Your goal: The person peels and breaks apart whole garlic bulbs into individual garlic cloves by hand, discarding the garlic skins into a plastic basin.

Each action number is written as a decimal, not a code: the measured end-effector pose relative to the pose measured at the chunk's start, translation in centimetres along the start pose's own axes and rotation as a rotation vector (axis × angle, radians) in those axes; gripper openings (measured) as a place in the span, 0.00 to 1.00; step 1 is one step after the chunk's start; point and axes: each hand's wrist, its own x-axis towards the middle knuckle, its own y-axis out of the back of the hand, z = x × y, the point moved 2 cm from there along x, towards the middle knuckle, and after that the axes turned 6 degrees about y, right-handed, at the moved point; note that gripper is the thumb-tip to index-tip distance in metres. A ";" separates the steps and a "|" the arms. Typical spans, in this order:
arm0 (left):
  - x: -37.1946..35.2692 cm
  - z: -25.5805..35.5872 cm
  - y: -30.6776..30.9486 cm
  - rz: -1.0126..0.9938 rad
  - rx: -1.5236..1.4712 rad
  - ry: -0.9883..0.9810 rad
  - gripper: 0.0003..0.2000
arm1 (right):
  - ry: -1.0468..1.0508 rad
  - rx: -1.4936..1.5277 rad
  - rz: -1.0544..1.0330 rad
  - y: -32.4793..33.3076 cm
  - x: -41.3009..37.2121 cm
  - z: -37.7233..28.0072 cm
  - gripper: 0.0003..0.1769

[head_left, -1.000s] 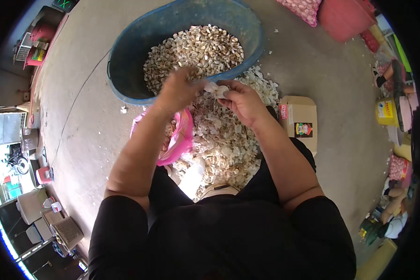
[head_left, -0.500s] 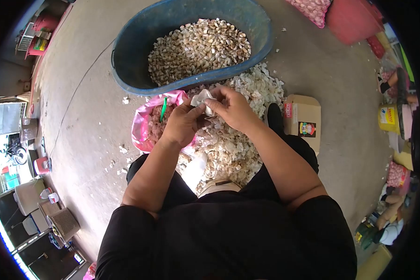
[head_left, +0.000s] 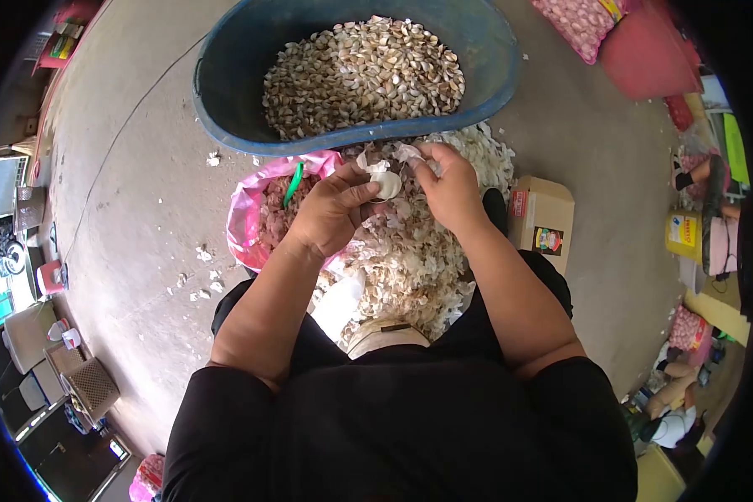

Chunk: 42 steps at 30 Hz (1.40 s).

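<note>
My left hand (head_left: 330,209) grips a pale garlic bulb (head_left: 385,186) between thumb and fingers, with loose papery skin standing up from its top. Just to the right, my right hand (head_left: 453,186) pinches a strip of garlic skin (head_left: 407,153) between thumb and forefinger. Beneath both hands lies a heap of garlic skins (head_left: 418,272) on the floor between my legs. Beside my left hand sits a pink bag (head_left: 241,222) with reddish-brown contents, and a green handle (head_left: 294,185) sticks up from it. Beyond my hands stands a blue tub (head_left: 498,63) holding many garlic cloves (head_left: 364,79).
A cardboard box (head_left: 552,201) lies right of my knee. Pink net sacks of garlic (head_left: 573,25) rest at the upper right beside a red container (head_left: 653,54). A yellow bucket (head_left: 683,234) and another person's limbs show at the right edge. A cable (head_left: 134,109) crosses the floor.
My hands have moved apart; the right one has drawn away to the right with a strip of skin. The bulb now shows in my left hand. The view has shifted slightly.
</note>
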 end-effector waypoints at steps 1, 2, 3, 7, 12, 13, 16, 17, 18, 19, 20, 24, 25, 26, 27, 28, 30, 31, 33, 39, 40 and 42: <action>0.1 0.1 0.2 0.019 -0.009 -0.003 0.12 | 0.120 -0.049 0.051 0.1 0.2 -0.8 0.10; 0.3 0.1 0.4 0.039 -0.019 -0.003 0.12 | 0.237 -0.097 0.103 0.3 0.2 -1.5 0.11; 0.4 0.1 0.7 0.012 -0.030 0.006 0.12 | 0.259 -0.064 0.041 0.1 0.1 -2.0 0.14; 0.7 0.0 1.0 -0.052 -0.079 0.064 0.11 | 0.150 0.119 -0.192 -0.9 -0.8 -3.8 0.19; 0.9 -0.6 0.5 0.074 0.056 0.074 0.13 | 0.336 0.007 -0.188 -1.3 -1.0 -3.8 0.20; 0.9 -0.6 0.7 0.047 0.130 0.115 0.14 | 0.358 -0.001 -0.190 -1.2 -1.1 -3.9 0.19; 0.7 -0.6 0.7 0.008 0.249 0.214 0.17 | 0.398 0.047 -0.192 -0.9 -0.9 -4.3 0.17; 0.4 -0.7 0.2 0.025 0.216 0.231 0.19 | 0.406 0.075 -0.193 -0.7 -0.9 -4.4 0.16; 0.2 -0.8 -0.2 0.042 0.184 0.248 0.20 | 0.357 0.055 -0.205 -0.7 -1.1 -4.4 0.16; 0.3 -1.1 -0.4 0.049 0.129 0.249 0.20 | 0.308 0.035 -0.215 -0.7 -1.3 -4.5 0.15; 0.3 -1.4 -0.5 0.056 0.076 0.250 0.21 | 0.258 0.014 -0.226 -0.7 -1.5 -4.5 0.15; 0.3 -2.7 -0.7 0.029 0.004 0.201 0.20 | 0.256 -0.019 -0.157 -0.9 -2.1 -4.9 0.12; 0.3 -2.8 -1.1 0.061 0.008 0.156 0.18 | 0.286 -0.027 -0.124 -1.0 -2.2 -4.7 0.11; 0.2 -2.9 -1.6 0.087 0.006 0.123 0.17 | 0.317 -0.035 -0.091 -1.1 -2.3 -4.6 0.10; 0.1 -3.0 -2.0 0.112 0.005 0.091 0.16 | 0.330 -0.052 -0.080 -1.1 -2.3 -4.6 0.09; 0.0 -3.1 -2.2 0.137 0.003 0.059 0.15 | 0.342 -0.070 -0.070 -1.2 -2.4 -4.6 0.08; -0.1 -3.2 -2.2 0.114 -0.001 0.039 0.14 | 0.376 -0.100 -0.054 -1.1 -2.4 -4.6 0.06; -0.1 -3.1 -2.3 0.102 -0.003 0.028 0.13 | 0.397 -0.112 -0.049 -1.1 -2.4 -4.6 0.05; -0.5 -2.7 -2.8 0.124 -0.023 0.045 0.12 | 0.424 -0.116 -0.045 -1.0 -2.4 -4.8 0.04; -0.2 -2.2 -1.6 0.010 -0.057 0.023 0.11 | 0.430 -0.054 -0.074 -0.9 -1.5 -4.7 0.03; -0.2 -2.2 -1.4 -0.015 -0.079 0.025 0.10 | 0.401 -0.013 -0.072 -0.8 -1.4 -4.7 0.02; -0.4 -1.9 -1.3 -0.027 -0.095 0.021 0.10 | 0.349 0.084 -0.060 -0.7 -1.3 -4.6 0.03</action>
